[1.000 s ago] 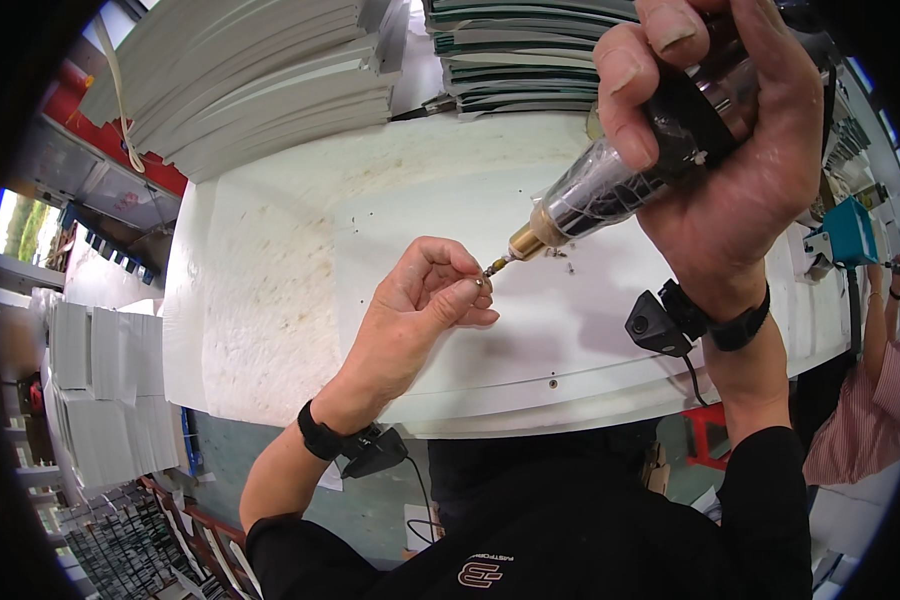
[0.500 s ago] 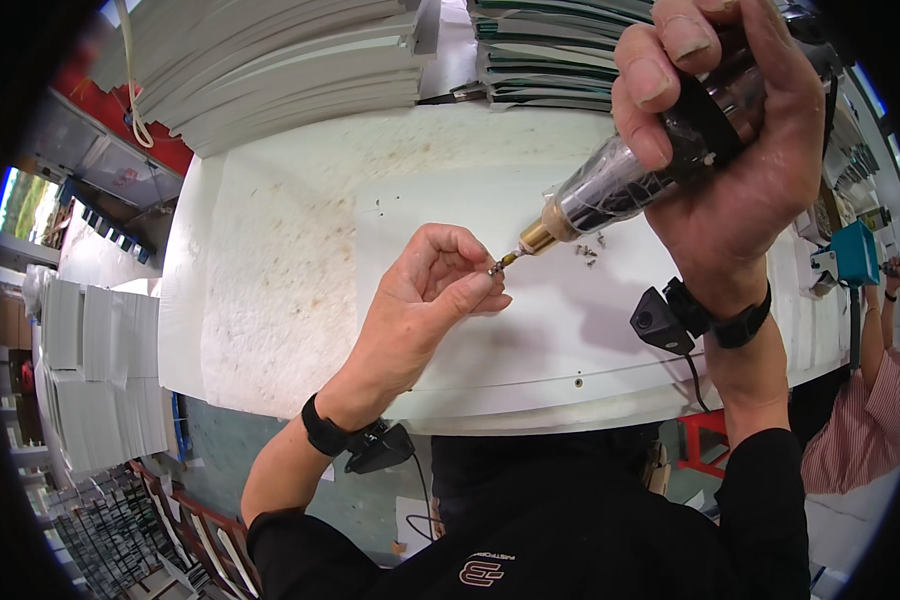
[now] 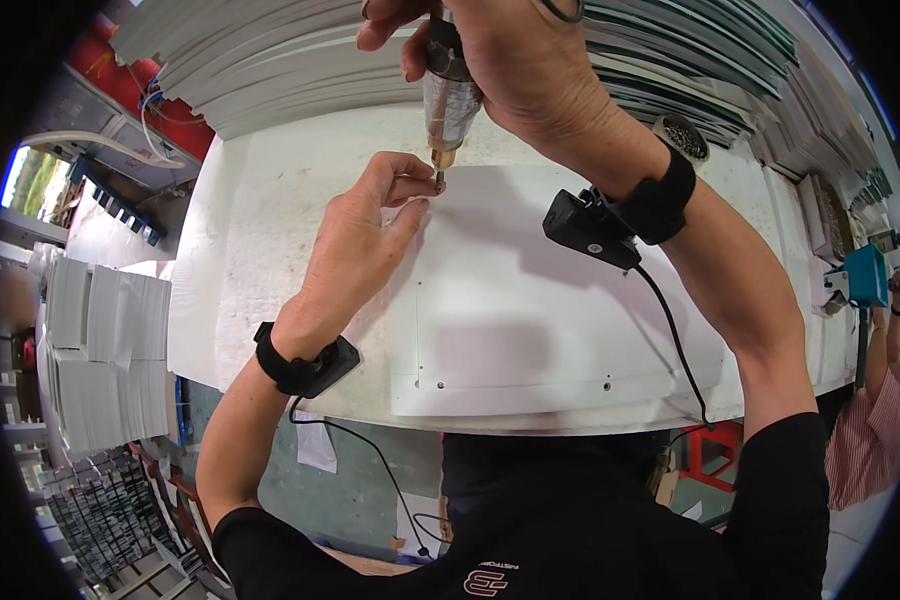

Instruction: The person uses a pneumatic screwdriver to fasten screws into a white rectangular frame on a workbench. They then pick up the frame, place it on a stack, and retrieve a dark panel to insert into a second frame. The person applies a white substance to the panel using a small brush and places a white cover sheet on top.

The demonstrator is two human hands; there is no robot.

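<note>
My right hand (image 3: 510, 60) grips a powered screwdriver (image 3: 450, 95) held upright, its brass tip pointing down at a white panel (image 3: 530, 330) lying on the white workbench (image 3: 260, 260). My left hand (image 3: 365, 235) pinches a small screw (image 3: 440, 181) between thumb and forefinger right under the driver's tip, at the panel's far left corner. Both wrists wear black bands with small black devices and cables. The panel has small holes along its near edge.
Stacks of flat white and grey sheets (image 3: 270, 60) lie along the bench's far side. More white stacks (image 3: 100, 350) stand on shelves at the left. Another person in a pink striped sleeve (image 3: 870, 430) is at the right, near a blue tool (image 3: 865, 275).
The screwdriver has swung from a slant to upright and moved left and away. My left hand has followed with the screw to the panel's far corner. The view has shifted closer.
</note>
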